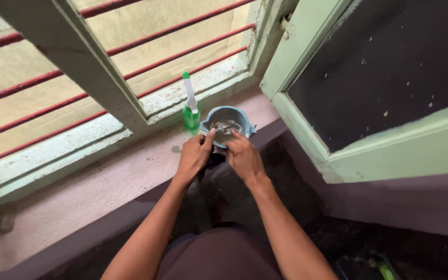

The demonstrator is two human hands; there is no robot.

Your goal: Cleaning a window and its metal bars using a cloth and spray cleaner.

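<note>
Blue bowl [227, 124] at both hands' fingertips [211, 133].

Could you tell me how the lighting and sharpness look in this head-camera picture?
Head view: daylight through the barred window lights the sill; the lower right floor is dark and murky; left hand, right hand and blue bowl are fairly sharp; frame edges bend slightly.

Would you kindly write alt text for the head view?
Both hands, left hand and right hand, grip the near rim of a small blue bowl on a pink window ledge. A green spray bottle stands beside it, before red window bars.
</note>
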